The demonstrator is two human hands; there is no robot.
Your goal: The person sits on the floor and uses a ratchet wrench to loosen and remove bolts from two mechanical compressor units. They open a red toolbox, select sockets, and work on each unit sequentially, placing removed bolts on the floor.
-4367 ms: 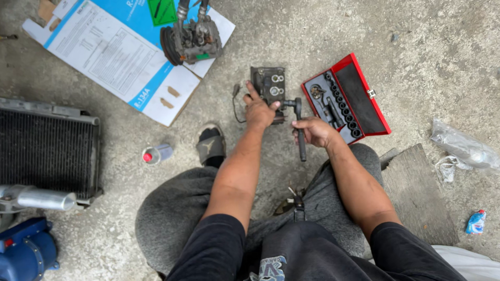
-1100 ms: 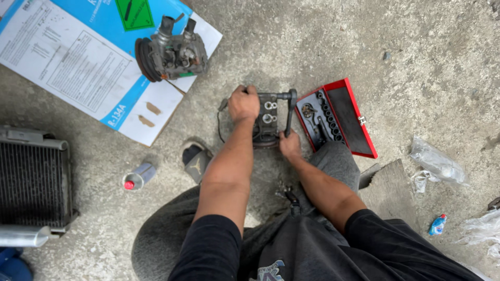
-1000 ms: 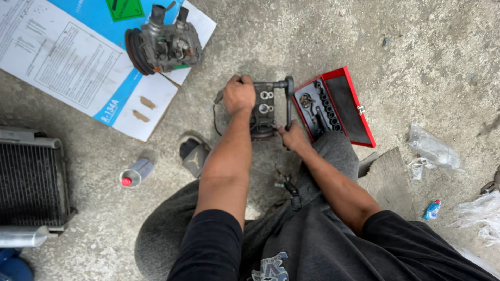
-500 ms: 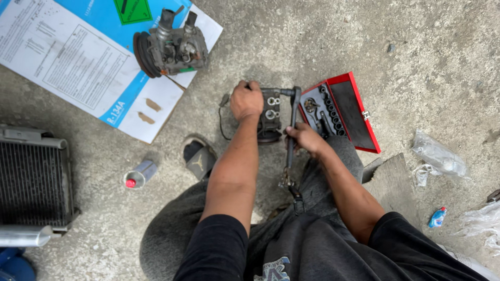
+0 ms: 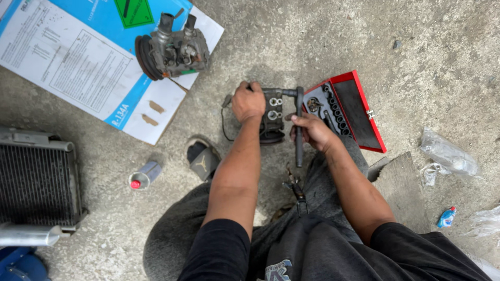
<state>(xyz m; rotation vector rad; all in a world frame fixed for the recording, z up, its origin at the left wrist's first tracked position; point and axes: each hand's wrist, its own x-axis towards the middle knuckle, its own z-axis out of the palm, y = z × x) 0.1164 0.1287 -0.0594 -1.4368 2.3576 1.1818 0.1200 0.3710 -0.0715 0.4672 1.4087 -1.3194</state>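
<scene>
1. The left hand [image 5: 248,101] is closed over the top-left of the compressor [image 5: 272,115], which sits on the concrete floor [image 5: 323,36] at about 12 o'clock from the person's knees.
2. The right hand [image 5: 311,130] is wrapped shut around the ratchet [image 5: 299,130] – its handle points toward 6 o'clock, its head meets the compressor's top edge at 1 o'clock.
3. The red socket case [image 5: 359,112] lies open just beside the ratchet at 3 o'clock; a second compressor [image 5: 172,52] rests on a printed sheet [image 5: 78,67] at 10 o'clock.
4. Risk, as I judge it: the compressor is braced by one hand only – a hard pull could twist it on the floor.
5. If the socket sits shallow, it may slip off and knuckles would strike concrete or the case.
6. A sandalled foot [image 5: 202,158] near 8 o'clock lies close to any skid.
</scene>
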